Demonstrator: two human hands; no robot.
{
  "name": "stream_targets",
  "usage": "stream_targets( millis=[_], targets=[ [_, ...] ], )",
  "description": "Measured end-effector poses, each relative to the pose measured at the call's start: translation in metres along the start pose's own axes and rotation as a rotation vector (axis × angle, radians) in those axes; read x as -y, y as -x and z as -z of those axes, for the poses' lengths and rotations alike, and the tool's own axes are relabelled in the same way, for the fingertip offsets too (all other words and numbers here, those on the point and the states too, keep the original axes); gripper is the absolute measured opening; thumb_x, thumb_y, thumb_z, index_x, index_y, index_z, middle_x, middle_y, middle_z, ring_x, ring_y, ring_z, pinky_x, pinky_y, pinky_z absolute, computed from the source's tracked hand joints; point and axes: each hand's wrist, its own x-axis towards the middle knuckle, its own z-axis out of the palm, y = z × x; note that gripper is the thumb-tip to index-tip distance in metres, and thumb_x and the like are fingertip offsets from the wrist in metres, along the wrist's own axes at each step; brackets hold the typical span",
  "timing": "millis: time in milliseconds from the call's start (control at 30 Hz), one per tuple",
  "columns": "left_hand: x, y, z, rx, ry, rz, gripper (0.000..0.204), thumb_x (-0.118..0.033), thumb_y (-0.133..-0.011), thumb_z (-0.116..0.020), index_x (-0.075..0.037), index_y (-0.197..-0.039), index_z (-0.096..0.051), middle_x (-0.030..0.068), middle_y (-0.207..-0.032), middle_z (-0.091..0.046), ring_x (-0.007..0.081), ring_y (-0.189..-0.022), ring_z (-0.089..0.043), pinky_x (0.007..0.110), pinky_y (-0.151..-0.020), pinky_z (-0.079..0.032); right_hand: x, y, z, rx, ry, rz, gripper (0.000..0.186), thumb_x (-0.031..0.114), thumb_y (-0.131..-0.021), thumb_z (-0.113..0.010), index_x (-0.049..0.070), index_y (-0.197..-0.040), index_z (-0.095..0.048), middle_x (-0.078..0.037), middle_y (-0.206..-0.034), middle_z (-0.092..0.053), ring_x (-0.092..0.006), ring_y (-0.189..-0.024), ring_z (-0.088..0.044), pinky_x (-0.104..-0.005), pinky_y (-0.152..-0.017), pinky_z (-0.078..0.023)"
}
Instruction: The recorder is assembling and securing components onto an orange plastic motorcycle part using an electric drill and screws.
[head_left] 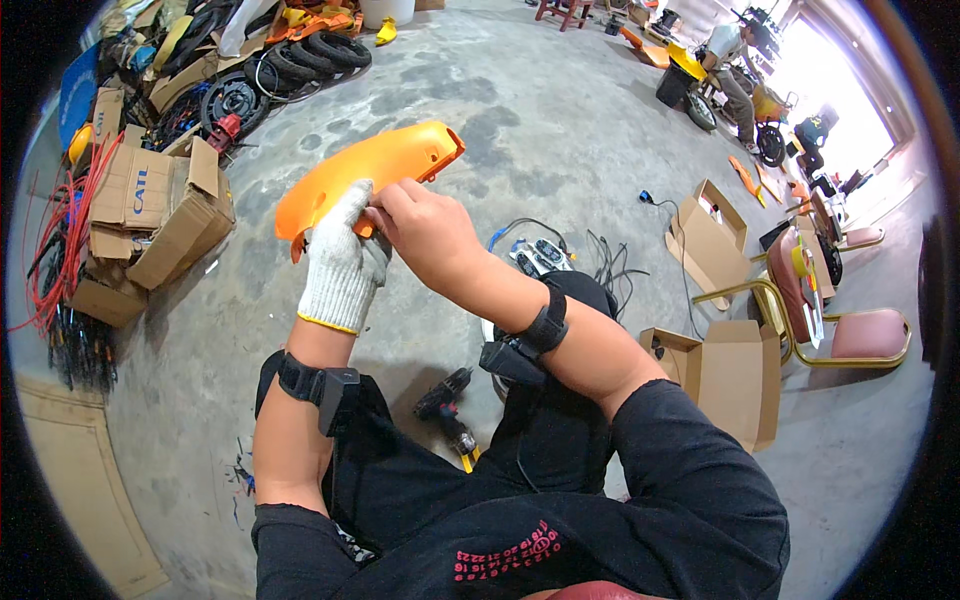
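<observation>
In the head view an orange curved plastic panel (368,165) is held up over the floor, tilted, with small holes near its right end. My left hand (338,255), in a white knit glove, grips it by its lower side, thumb over the front. My bare right hand (425,228) has its fingers curled at the panel's lower edge beside the left thumb; what is between the fingertips is hidden. Black strapped devices sit on both forearms. Below, between my legs, a cordless drill (440,400) lies on the floor, with a yellow-handled tool (468,455) partly showing.
Cardboard boxes (140,240), red cables and tires (315,65) crowd the left. Cables and a device (540,258) lie ahead of my knees. Open cartons (730,380) and pink chairs (865,335) are on the right. Two people (728,65) are among bikes and parts at upper right.
</observation>
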Motion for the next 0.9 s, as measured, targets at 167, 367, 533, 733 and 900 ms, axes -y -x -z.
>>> stream_targets(
  millis=[167,367,533,733,900],
  targets=[
    [0.001,0.000,0.002,0.008,0.007,0.015,0.023,-0.008,-0.092,-0.065,-0.003,-0.113,-0.058,0.0071,-0.102,-0.065,0.0178,-0.087,-0.065,0.029,-0.076,-0.058,0.004,0.001,0.000,0.001,0.159,0.079,0.016,0.021,-0.091,-0.062,0.008,-0.092,-0.055,-0.009,-0.078,-0.059,-0.0280,-0.070,-0.066,-0.0396,-0.055,-0.054],
    [-0.003,0.006,-0.002,-0.075,0.013,0.027,0.019,-0.008,-0.092,-0.065,-0.004,-0.110,-0.059,0.0064,-0.098,-0.065,0.0163,-0.082,-0.064,0.028,-0.070,-0.056,0.008,0.003,-0.007,-0.064,0.282,0.039,0.021,0.024,-0.088,-0.067,0.010,-0.079,-0.055,-0.006,-0.070,-0.056,-0.0248,-0.064,-0.064,-0.0370,-0.053,-0.052],
    [-0.009,-0.003,0.016,0.062,0.073,0.093,0.020,-0.012,-0.094,-0.061,-0.004,-0.113,-0.058,0.0102,-0.103,-0.067,0.0257,-0.086,-0.066,0.040,-0.076,-0.058,-0.001,0.001,0.000,-0.027,0.120,0.032,0.019,0.026,-0.091,-0.064,0.009,-0.085,-0.058,-0.010,-0.080,-0.063,-0.0311,-0.071,-0.065,-0.0403,-0.059,-0.053],
    [-0.007,0.017,-0.007,-0.041,-0.046,0.105,0.030,-0.018,-0.096,-0.059,-0.008,-0.123,-0.051,0.0118,-0.115,-0.060,0.0283,-0.102,-0.063,0.044,-0.084,-0.057,-0.007,-0.003,0.015,-0.025,-0.323,-0.044,0.015,0.003,-0.088,-0.067,0.006,-0.102,-0.062,-0.014,-0.094,-0.069,-0.0295,-0.078,-0.068,-0.0356,-0.068,-0.054],
    [-0.004,0.013,-0.001,-0.070,-0.107,0.093,0.031,-0.021,-0.094,-0.064,-0.008,-0.120,-0.052,0.0104,-0.109,-0.062,0.0246,-0.095,-0.065,0.045,-0.083,-0.059,-0.008,0.000,0.006,0.064,-0.318,-0.011,0.013,0.002,-0.086,-0.067,0.004,-0.097,-0.060,-0.012,-0.094,-0.071,-0.0266,-0.081,-0.070,-0.0340,-0.070,-0.055]
  ],
)
